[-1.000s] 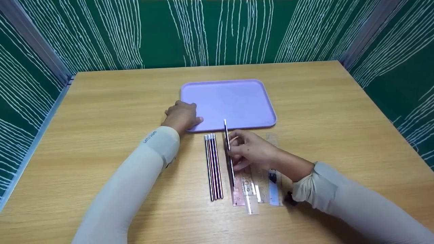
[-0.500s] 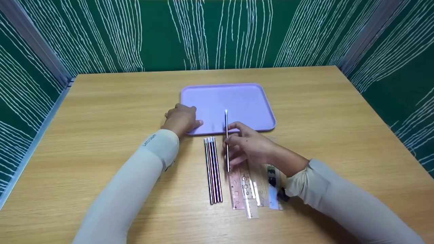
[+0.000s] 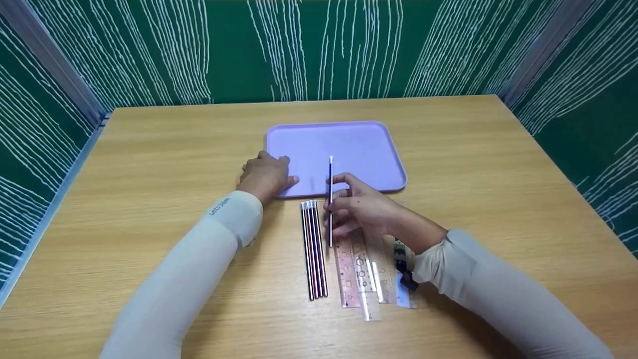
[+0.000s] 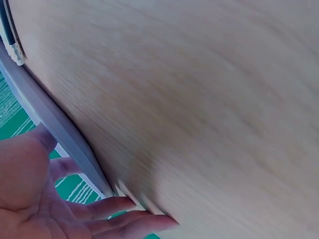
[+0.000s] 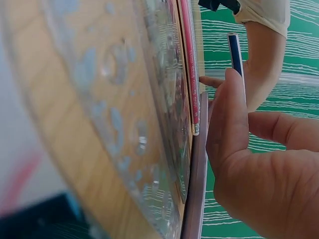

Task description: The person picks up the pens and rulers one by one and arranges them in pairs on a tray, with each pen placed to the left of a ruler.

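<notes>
Rulers (image 3: 371,274): clear plastic, flat, stencil cut-outs, side by side at near bench (image 3: 149,149) edge, partly under R wrist.
Pencil row (image 3: 314,249): thin dark striped sticks w/ white ends, lying parallel, just left of rulers.
R hand (image 3: 364,209): palm down, wrist over rulers; grip pinching single pencil (image 3: 330,199) mid-shaft, fingers curled, far tip over near tray edge.
L hand (image 3: 266,174): fingers relaxed, grip released, resting on tray's near-left corner.
Tray (image 3: 359,144): lilac, smooth, rounded rectangle w/ raised rim, mid-bench.
Bench: light wood grain.
</notes>
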`<state>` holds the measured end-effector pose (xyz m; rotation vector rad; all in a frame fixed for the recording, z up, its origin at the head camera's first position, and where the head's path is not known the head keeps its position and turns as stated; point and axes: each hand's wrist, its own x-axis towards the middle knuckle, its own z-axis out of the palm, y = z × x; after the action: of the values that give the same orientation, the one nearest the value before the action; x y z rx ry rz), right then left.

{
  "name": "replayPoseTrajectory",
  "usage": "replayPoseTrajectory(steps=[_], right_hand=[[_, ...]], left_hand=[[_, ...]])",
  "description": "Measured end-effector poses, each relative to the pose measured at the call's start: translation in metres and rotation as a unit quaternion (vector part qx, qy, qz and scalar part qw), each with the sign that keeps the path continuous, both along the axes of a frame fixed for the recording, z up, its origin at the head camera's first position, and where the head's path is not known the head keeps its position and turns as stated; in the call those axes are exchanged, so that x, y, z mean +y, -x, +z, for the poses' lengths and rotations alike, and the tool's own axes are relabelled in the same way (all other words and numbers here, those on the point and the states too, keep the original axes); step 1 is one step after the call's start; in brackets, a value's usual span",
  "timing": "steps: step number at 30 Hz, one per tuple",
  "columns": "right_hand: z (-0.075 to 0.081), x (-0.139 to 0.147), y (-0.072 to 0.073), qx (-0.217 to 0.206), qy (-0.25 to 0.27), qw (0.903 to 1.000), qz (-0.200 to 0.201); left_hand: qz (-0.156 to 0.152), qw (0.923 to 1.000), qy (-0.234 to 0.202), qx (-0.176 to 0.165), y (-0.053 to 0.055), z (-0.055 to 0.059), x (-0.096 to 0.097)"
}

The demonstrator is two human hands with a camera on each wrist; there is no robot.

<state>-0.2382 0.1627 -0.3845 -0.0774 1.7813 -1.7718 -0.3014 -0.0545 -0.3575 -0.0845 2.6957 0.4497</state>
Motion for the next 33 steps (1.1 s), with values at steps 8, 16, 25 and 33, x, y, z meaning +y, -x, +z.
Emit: replayPoseTrajectory(steps=[8, 16, 25, 33], right_hand=[[-0.002, -0.003, 0.003, 0.005, 0.013, 0.9998, 0.015], [-0.004, -0.008, 0.006, 0.006, 0.001, 0.9999, 0.011], [0.000, -0.011, 0.020, 0.041, -0.026, 0.9988, 0.010], [0.006, -0.016, 0.036, 0.044, -0.022, 0.9988, -0.003]], left_hand=[[-0.057, 0.9964, 0.056, 0.028, -0.002, -0.013, -0.014], [-0.056, 0.9980, 0.028, 0.009, -0.001, -0.015, -0.023], [-0.031, 0.9980, 0.023, -0.050, 0.006, -0.014, -0.023], [-0.024, 0.9970, 0.028, -0.068, 0.007, -0.008, -0.020]])
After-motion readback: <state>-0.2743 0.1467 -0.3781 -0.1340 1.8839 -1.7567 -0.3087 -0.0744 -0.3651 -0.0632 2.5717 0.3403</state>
